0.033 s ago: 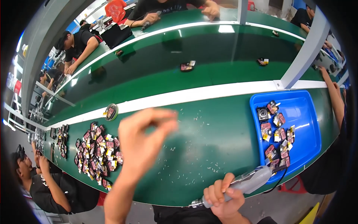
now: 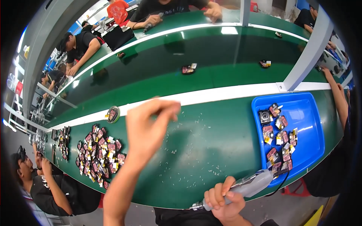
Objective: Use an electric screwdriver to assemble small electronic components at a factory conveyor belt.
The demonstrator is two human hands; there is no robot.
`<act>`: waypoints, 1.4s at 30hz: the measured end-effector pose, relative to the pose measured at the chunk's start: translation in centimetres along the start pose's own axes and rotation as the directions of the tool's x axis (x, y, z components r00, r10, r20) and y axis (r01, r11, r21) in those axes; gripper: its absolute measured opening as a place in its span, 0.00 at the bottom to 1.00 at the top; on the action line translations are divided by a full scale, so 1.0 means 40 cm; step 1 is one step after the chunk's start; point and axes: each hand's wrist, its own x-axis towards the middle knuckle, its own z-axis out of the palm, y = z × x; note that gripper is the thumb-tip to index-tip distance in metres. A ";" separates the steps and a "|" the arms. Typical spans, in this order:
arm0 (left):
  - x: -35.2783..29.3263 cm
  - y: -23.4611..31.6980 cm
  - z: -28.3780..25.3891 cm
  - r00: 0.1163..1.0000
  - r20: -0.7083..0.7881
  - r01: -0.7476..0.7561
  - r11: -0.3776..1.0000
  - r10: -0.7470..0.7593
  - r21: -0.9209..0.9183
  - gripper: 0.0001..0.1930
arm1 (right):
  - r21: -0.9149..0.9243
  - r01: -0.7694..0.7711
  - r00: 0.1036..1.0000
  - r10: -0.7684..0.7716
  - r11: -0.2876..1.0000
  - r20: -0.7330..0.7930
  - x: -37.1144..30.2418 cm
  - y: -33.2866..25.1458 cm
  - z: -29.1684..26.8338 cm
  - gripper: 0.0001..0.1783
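Observation:
My left hand [image 2: 149,128] is raised over the green bench, its thumb and fingers closed in a pinch. Whatever lies between the fingertips, if anything, is too small to make out. At the bench's near edge, my right hand [image 2: 224,201] wraps round a grey electric screwdriver [image 2: 250,184], whose metal tip points left. Small white slivers [image 2: 188,150] lie scattered on the bench between the hands. Left of my left forearm sits a heap of small black modules [image 2: 98,154] with reddish boards and yellow-and-white tabs.
A blue tray [image 2: 307,132] with several modules stands at the right. Near the white rail [image 2: 203,94] is a round dish [image 2: 112,114] with a module in it. Beyond, several modules rest on a green belt [image 2: 151,73]. Grey posts [image 2: 307,52] rise from the rail; people sit around.
My left hand has shifted slightly away from me, toward the white rail, still pinched. My right hand and the electric screwdriver have barely moved.

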 end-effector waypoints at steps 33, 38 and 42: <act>-0.087 -0.071 -0.064 0.882 0.393 -0.388 0.873 0.259 0.295 0.23 | -0.004 0.015 0.999 -0.015 1.000 0.030 0.002 0.002 0.010 0.06; -0.370 -0.001 -0.163 0.929 0.362 -0.212 0.915 0.079 0.345 0.28 | -0.059 0.032 0.999 -0.030 0.998 0.037 0.011 0.003 0.024 0.07; -0.498 -0.024 -0.172 0.950 0.313 -0.170 0.868 0.018 0.466 0.27 | -0.053 0.011 1.000 -0.010 0.999 0.015 0.014 0.004 0.026 0.07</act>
